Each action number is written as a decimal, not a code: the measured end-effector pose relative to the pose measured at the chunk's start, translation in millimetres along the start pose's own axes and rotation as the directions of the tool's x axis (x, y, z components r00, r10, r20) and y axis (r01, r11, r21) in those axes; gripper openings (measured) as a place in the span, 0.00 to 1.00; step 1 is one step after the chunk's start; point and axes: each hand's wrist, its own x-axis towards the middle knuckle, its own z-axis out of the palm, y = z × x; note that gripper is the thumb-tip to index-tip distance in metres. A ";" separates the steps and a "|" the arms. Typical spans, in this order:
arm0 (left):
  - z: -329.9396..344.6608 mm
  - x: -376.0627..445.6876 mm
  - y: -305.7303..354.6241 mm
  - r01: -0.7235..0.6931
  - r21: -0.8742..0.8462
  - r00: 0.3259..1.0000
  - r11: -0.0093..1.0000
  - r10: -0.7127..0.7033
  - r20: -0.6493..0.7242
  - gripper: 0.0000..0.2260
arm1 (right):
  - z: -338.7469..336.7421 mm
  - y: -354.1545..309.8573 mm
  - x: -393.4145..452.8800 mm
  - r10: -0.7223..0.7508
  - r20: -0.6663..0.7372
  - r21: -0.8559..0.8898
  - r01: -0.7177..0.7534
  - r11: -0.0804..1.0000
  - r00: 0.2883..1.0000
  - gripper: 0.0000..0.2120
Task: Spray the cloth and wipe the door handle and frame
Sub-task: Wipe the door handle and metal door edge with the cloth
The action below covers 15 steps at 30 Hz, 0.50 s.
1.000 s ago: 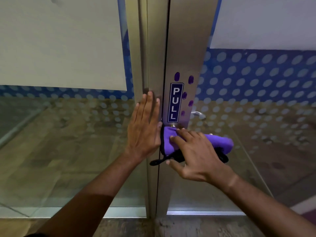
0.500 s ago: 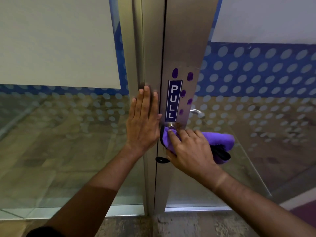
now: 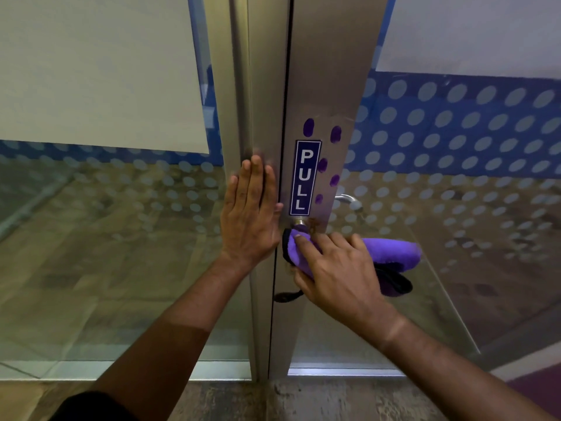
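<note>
Wiping is the step in hand: the right hand (image 3: pixel 340 275) presses a folded purple cloth (image 3: pixel 391 253) against the metal door stile (image 3: pixel 328 86), just below a small round brass-coloured fitting (image 3: pixel 300 221) that may be a lock cylinder or the handle's base, though I cannot tell which. Its fingers (image 3: pixel 303 243) are spread and laid flat on the cloth, pinning it to the metal rather than closing round it; a darker part of the cloth hangs loose beyond the hand to the right. The left hand (image 3: pixel 250 217) lies open and flat, fingers together, on the adjoining frame post (image 3: pixel 239 86), seemingly to steady the door. A curved silver lever handle (image 3: pixel 349 200) shows through the glass on the far side of the door. No spray bottle is in view, so spraying appears done. Next, I judge, the cloth should be worked around the fitting and up the stile, where several purple smudges (image 3: pixel 335 134) sit beside the sign, then across to the frame. One label can be read: a narrow blue sign (image 3: pixel 304 177) with white letters stacked vertically, "PULL".
</note>
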 end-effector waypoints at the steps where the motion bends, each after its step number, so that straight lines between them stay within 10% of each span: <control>1: 0.5 -0.4 -0.5 -0.002 0.002 1.000 1.000 0.002 -0.007 0.29 | -1.3 8.6 -3.8 -0.013 0.016 0.013 0.013 1.000 1.000 0.23; 15: -1.3 -0.9 -4.1 -0.024 0.026 1.000 0.999 0.024 0.008 0.27 | 8.8 -11.9 2.8 -0.021 -0.047 0.001 0.021 1.000 0.999 0.24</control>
